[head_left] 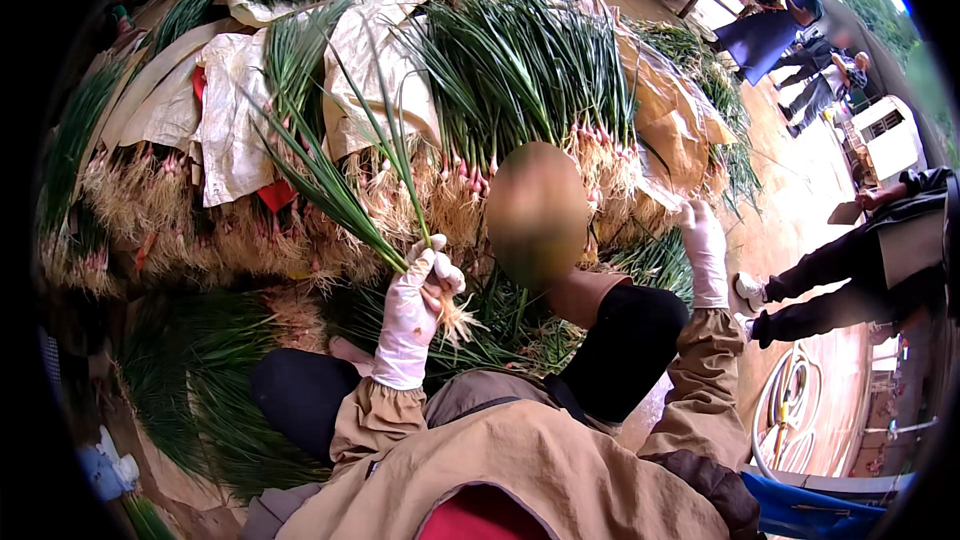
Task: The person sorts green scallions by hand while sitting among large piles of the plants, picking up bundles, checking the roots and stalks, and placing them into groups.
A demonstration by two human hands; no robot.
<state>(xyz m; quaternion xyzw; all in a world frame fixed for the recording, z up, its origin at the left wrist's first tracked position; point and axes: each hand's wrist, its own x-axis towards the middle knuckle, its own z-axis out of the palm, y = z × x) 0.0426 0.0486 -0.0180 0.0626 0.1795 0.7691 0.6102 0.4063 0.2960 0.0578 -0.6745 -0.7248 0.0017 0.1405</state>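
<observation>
My left hand [415,305], in a white glove, is closed around a few spring onions [350,212]. Their long green leaves point up and to the left, and pale roots hang out below the fingers. My right hand [704,248], gloved too, is raised at the right with its fingers drawn together, close to the edge of a tan sheet [668,125]. What is between those fingers, if anything, I cannot make out. In front of me lies a long heap of spring onions [525,65], bulbs and roots facing me.
Pale cloths [238,115] partly cover the heap. More spring onions [205,390] lie low at the left, beside my knee. Over the heap's front edge is a blurred round patch [538,215]. A coiled hose [790,405] rests on the floor at the right, where several people stand.
</observation>
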